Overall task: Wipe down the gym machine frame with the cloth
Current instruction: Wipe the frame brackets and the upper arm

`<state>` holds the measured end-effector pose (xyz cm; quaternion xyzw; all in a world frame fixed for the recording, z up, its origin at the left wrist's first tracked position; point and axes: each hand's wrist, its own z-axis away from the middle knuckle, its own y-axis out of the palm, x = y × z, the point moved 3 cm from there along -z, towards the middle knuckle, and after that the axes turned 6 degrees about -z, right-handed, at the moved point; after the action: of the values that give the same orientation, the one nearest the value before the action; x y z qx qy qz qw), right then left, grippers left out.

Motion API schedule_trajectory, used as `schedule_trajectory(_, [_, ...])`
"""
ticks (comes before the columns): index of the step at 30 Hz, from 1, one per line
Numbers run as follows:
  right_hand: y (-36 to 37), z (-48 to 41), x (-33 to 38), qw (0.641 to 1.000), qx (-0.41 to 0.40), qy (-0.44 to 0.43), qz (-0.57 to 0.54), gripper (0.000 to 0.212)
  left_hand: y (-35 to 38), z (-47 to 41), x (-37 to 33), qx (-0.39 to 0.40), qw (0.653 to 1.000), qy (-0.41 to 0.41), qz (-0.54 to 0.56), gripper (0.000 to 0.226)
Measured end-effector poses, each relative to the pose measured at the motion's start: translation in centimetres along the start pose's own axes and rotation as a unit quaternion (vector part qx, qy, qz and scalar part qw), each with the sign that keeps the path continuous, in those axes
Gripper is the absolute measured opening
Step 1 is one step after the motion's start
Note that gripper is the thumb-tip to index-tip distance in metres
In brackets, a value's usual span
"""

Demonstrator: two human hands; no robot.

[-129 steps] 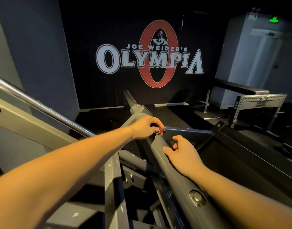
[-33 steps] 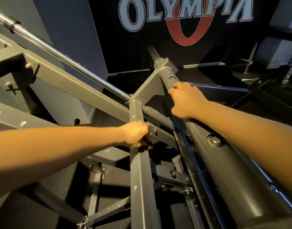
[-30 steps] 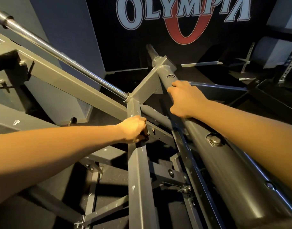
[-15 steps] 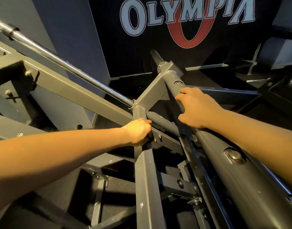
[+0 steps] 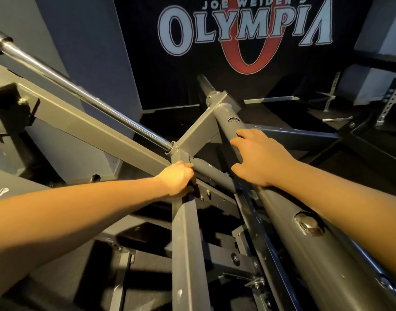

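Snagging is the likeliest trouble here. On the grey square steel frame beam [image 5: 185, 243] rising from below, the left hand [image 5: 178, 178] is clenched around a small dark cloth [image 5: 193, 189]. Only a scrap of it shows under the fingertips, pressed to the beam's right edge. Just beyond those fingertips sit bolt heads [image 5: 202, 197] on a bracket, and just above the knuckles the beam meets a welded junction [image 5: 181, 151]. In my judgement a hard stroke could catch the cloth on either, or scrape a knuckle. With so little cloth exposed, bare skin may smear the paint rather than clean it. The left wrist is straight, knuckles up, forearm reaching in from the lower left. Farther off, the right hand [image 5: 257, 158] grasps the thick grey round steel tube [image 5: 316, 254], fingers draped over its top, thumb splayed on the near side, bracing. Should that palm slip on smooth metal, balance could go. Past the left fingers a chrome bar [image 5: 80, 92] runs away up-left.
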<state>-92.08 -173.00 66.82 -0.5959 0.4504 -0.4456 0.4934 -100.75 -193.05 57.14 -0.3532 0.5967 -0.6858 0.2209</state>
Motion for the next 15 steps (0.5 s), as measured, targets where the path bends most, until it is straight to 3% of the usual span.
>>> schedule_trajectory(2, [0.0, 0.0, 0.0, 1.000, 0.002, -0.001, 0.005, 0.054, 0.2, 0.6, -0.3, 0.019, 0.999, 0.006, 0.045, 0.025])
schedule_trajectory(5, [0.1, -0.2, 0.2, 0.999, 0.015, -0.003, 0.034, 0.055, -0.2, 4.6, -4.8, 0.099, 0.984, 0.090, 0.115, 0.015])
schedule_trajectory(7, [-0.1, -1.1, 0.5, 0.998, 0.019, 0.000, 0.056, 0.055, -0.2, 6.6, -7.4, 0.097, 0.977, 0.142, 0.129, 0.018])
schedule_trajectory(10, [-0.8, -3.8, 1.1, 0.999, 0.011, 0.013, 0.045, 0.057, 1.3, 5.4, -5.7, 0.047, 0.988, 0.129, 0.073, 0.022])
schedule_trajectory(15, [1.1, -7.6, 0.1, 0.997, 0.012, 0.036, 0.060, 0.082, 2.4, -2.7, 2.5, -0.034, 0.999, 0.011, -0.017, 0.028])
